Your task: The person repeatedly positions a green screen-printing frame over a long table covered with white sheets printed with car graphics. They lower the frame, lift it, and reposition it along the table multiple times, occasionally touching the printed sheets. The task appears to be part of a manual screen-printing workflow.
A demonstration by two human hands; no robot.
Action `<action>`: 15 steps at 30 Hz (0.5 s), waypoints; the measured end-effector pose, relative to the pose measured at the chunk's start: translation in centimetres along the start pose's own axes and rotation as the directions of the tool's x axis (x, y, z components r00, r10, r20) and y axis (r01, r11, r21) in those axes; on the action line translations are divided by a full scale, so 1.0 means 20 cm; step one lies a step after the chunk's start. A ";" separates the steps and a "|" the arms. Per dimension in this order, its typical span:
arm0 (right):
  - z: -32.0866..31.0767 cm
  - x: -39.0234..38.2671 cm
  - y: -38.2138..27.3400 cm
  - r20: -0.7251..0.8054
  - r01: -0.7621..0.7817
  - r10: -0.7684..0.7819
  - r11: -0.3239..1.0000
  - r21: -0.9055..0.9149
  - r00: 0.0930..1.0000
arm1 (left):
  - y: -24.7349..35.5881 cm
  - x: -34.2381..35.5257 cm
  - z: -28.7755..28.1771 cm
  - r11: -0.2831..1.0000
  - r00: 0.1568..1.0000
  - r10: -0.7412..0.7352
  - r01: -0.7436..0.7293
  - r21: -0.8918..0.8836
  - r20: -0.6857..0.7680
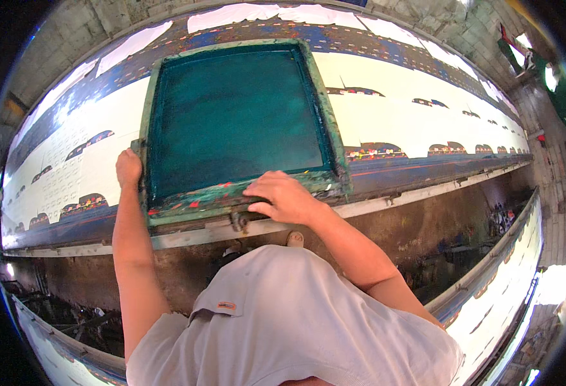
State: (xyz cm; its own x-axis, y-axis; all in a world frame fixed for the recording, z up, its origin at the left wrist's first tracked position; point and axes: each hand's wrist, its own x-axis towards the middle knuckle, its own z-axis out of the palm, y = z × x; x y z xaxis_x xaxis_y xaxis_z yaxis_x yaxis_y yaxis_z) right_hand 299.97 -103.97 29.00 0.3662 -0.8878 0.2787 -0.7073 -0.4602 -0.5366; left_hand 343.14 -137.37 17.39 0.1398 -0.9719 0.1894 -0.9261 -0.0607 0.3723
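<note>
A screen printing frame [326, 119] lies on the long table in front of me, its mesh [238, 116] dark teal and its greenish rim smeared with paint. My left hand [128, 168] is closed around the left side of the frame, near its lower corner. At the near rail, my right hand [284, 198] rests with its fingers curled over the rim and the thumb a little apart below them. A small metal fitting [238, 222] sticks out at the table's front edge, left of the right hand. What lies under the frame is hidden.
White fabric pieces [392, 77] lie along the paint-stained table on both sides of the frame. More white cloths [231, 18] hang over the far edge. A pale rail [424, 193] runs along the front edge. Another table [502, 296] with white pieces stands at the lower right.
</note>
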 end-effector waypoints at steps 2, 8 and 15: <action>-0.14 -0.13 0.14 -0.230 -0.002 0.009 1.000 0.030 0.973 | 0.04 -0.04 0.00 0.999 1.000 -0.002 0.002 0.043 0.007; -0.42 -0.39 0.54 -0.494 -0.510 0.392 0.852 -0.123 0.776 | 0.16 -0.10 -0.13 0.982 0.996 -0.079 0.085 0.167 -0.038; -0.40 -0.36 0.77 -0.383 -0.669 0.605 0.742 -0.046 0.698 | 0.13 -0.07 -0.11 0.974 0.995 -0.099 0.104 0.203 -0.032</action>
State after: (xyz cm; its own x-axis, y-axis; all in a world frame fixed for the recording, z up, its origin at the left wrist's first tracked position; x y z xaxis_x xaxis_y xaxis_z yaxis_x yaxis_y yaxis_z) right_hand 281.66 -104.68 25.10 -0.4040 -0.8980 0.1743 -0.7977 0.2526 -0.5476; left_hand 341.33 -135.62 20.04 0.2421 -0.9534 0.1801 -0.9584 -0.2060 0.1974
